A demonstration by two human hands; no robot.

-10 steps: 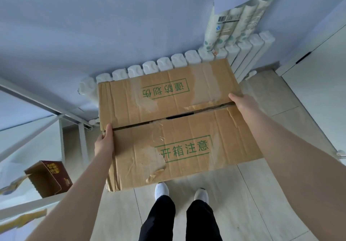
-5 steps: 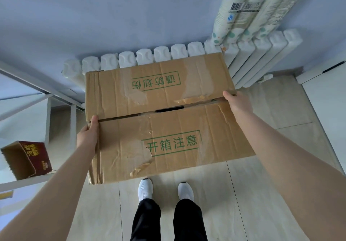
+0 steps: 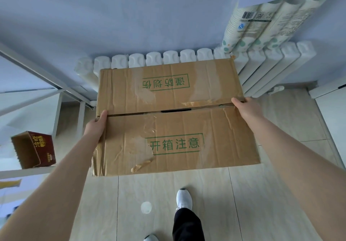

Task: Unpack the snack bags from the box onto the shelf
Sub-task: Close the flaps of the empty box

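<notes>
A large brown cardboard box (image 3: 174, 121) with green printed characters and torn tape hangs in front of me above the floor, its two top flaps closed with a narrow gap between them. My left hand (image 3: 96, 125) grips the box's left edge, thumb on top at the flap seam. My right hand (image 3: 247, 107) holds the right edge at the seam, fingers over the side. No snack bags are visible; the inside of the box is hidden. The white metal shelf (image 3: 37, 171) stands at the left.
A small dark red carton (image 3: 35, 150), open at one end, lies on the shelf. A white radiator (image 3: 187, 57) runs along the blue wall behind the box, with a pack of paper cups (image 3: 258, 21) on it. White cabinet (image 3: 331, 113) at right. My feet stand on pale floor tiles.
The view has shifted as I step; one foot has moved back. The box stays held at both sides and sits a little nearer the radiator and shelf.
</notes>
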